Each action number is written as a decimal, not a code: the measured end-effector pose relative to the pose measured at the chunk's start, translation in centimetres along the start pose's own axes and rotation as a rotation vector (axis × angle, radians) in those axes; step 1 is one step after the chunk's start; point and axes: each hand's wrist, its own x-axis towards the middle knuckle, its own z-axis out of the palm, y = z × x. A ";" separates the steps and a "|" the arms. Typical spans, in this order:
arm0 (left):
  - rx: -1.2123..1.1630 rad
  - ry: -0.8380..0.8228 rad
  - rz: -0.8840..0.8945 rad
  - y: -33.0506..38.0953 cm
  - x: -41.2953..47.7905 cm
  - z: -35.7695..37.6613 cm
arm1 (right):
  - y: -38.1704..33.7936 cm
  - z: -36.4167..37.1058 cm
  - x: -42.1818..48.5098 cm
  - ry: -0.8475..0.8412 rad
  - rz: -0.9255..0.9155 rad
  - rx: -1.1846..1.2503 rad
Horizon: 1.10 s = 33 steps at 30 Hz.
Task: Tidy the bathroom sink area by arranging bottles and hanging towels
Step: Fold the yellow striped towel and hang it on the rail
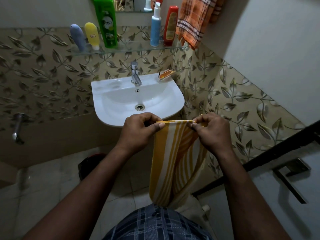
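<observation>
– Pinching the folded top edge of the yellow striped towel point(174, 161), left hand point(140, 130) and right hand point(213, 132) hold it just in front of the sink point(107, 94). The rest hangs down.
– Keep that edge taut and level, I'd say, then drape it evenly near the orange checked towel point(194, 23).
– Counts in the head view?
– Two towels, five bottles point(106, 21) on the glass shelf point(129, 49), one sachet point(166, 74) on the sink rim.

Both bare arms reach up from the bottom of the frame. In the middle, the left hand point(140, 131) and right hand point(213, 133) each pinch the striped towel point(173, 161) with curled fingers.
</observation>
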 end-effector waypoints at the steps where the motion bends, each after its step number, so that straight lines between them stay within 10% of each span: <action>1: -0.031 0.001 -0.007 0.0 0.0 0.1 | 0.0 -0.1 0.0 0.007 -0.002 0.002; 33: 0.172 0.185 0.030 1.8 1.3 2.3 | 0.7 0.6 -0.3 -0.156 -0.059 0.006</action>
